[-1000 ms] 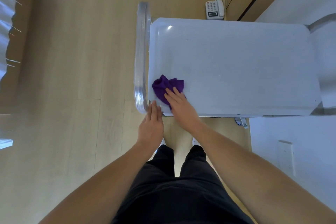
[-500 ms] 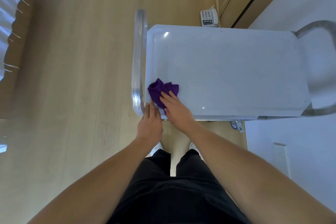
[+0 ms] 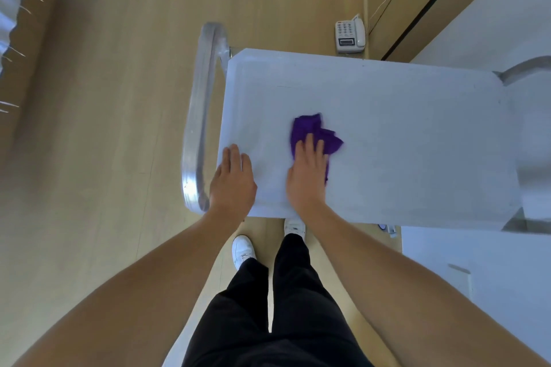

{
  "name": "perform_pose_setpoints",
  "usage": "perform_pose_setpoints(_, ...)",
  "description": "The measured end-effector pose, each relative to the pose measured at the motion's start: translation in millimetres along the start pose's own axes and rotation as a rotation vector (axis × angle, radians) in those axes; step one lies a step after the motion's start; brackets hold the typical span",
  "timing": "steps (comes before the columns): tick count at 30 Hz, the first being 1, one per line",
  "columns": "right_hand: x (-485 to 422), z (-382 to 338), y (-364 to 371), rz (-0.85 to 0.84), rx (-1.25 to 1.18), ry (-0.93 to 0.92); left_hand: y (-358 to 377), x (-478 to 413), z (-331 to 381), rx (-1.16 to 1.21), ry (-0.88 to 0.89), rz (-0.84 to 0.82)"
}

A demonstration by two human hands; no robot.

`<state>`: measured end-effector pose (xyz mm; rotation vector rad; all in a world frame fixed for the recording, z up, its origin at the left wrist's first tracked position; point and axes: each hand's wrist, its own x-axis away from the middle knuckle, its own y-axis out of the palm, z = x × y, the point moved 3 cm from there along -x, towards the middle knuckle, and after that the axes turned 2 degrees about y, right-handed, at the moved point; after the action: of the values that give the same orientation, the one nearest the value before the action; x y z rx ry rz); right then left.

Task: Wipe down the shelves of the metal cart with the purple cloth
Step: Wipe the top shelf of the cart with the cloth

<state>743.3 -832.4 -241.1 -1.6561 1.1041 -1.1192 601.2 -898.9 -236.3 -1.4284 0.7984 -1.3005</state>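
Well, I judge I'm early in the job. My right hand (image 3: 307,176) lies flat, fingers straight and close together, pressing the purple cloth (image 3: 316,131) onto the cart's top shelf (image 3: 402,143). The cloth bunches under and just beyond my fingertips. My left hand (image 3: 234,185) rests flat beside the handle rail (image 3: 199,116), holding nothing. The wide stretch right of the cloth is probably left to do (no streaks show either way), and any lower shelves are hidden beneath.
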Motion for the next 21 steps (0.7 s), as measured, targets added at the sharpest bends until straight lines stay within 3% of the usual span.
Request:
perform_pose_setpoints(3, -4, -36, 14, -0.103, -0.057, -0.356, 5, 4, 1, 0.002, -0.006, 0.051)
perform_pose_setpoints(6, -21, -37, 10, -0.137, -0.093, -0.516, 10, 6, 5, 0.022, -0.028, 0.110)
perform_pose_setpoints(9, -52, -15, 1, -0.090, -0.038, -0.504, 14, 4, 9, 0.078, -0.051, 0.166)
perform_pose_setpoints(14, -70, -14, -4, 0.041, -0.073, -0.188, 26, 3, 0, 0.109, -0.019, 0.282)
perform_pose_setpoints(21, -37, -54, 14, -0.126, -0.069, -0.664, 37, 3, -4, 0.211, -0.035, 0.428)
